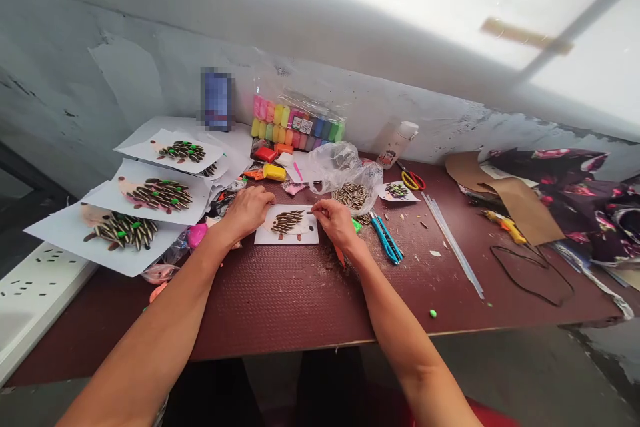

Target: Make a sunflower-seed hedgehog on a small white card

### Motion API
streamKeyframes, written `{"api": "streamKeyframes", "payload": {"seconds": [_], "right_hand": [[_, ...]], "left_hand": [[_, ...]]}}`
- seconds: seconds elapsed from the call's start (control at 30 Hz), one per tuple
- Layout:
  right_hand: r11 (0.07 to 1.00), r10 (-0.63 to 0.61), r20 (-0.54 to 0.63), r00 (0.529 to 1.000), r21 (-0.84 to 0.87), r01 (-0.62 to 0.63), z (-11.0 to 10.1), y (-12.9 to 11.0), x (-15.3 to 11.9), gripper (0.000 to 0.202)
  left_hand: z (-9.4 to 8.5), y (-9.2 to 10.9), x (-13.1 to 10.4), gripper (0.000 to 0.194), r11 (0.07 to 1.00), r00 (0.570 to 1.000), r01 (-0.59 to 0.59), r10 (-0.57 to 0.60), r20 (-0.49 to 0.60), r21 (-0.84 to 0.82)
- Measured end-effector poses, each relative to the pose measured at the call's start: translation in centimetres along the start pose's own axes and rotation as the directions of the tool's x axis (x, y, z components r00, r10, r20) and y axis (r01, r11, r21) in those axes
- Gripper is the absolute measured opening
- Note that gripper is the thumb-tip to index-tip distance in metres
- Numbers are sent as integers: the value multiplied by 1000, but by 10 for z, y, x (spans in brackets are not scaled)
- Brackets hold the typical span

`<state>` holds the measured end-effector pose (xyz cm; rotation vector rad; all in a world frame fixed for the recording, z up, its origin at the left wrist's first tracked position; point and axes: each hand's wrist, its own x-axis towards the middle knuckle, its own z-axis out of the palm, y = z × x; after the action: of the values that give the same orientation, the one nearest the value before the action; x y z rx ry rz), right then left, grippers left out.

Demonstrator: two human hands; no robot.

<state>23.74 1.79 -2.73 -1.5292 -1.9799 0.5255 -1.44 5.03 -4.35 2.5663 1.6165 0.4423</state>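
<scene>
A small white card (260,237) lies on the table with a hedgehog picture on it, its back covered in striped sunflower seeds (287,221). My left hand (251,211) is closed at the card's upper left corner, its curled fingers touching the edge. Over the card's right side, my right hand (334,219) pinches a small dark piece that looks like a sunflower seed (310,212). Just beyond that hand, a clear plastic bag (343,163) holds a heap of loose sunflower seeds (351,196).
Finished-looking hedgehog sheets (165,210) are stacked at left, beside a power strip (37,293). Coloured clay packs (300,127) and a phone (218,100) stand at the wall. Rightward lie a blue cutter (387,240), scissors (413,180), glue sticks (453,243), a glue gun (507,225) and a bottle (397,145).
</scene>
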Motion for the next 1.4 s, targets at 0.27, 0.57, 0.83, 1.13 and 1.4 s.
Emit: {"api": "streamKeyframes", "payload": {"seconds": [0.27,0.57,0.83,1.13,1.4], "right_hand": [[997,-62,45,997,-35,64,8,4,4,19],[980,-138,79,987,-132,148,9,3,5,18],[979,-125,94,988,-149,139,10,2,5,19],[972,-137,112,984,-178,156,11,1,5,19],[978,-121,91,988,-158,135,6,1,4,17]], "left_hand": [[3,-3,1,29,999,1000,-7,7,-7,-48],[2,-2,1,31,1000,1000,-4,4,3,-21],[2,-2,0,31,1000,1000,-6,6,-13,-28],[2,-2,0,31,999,1000,4,-4,0,-38],[1,-1,0,32,1000,1000,0,0,15,-4]]}}
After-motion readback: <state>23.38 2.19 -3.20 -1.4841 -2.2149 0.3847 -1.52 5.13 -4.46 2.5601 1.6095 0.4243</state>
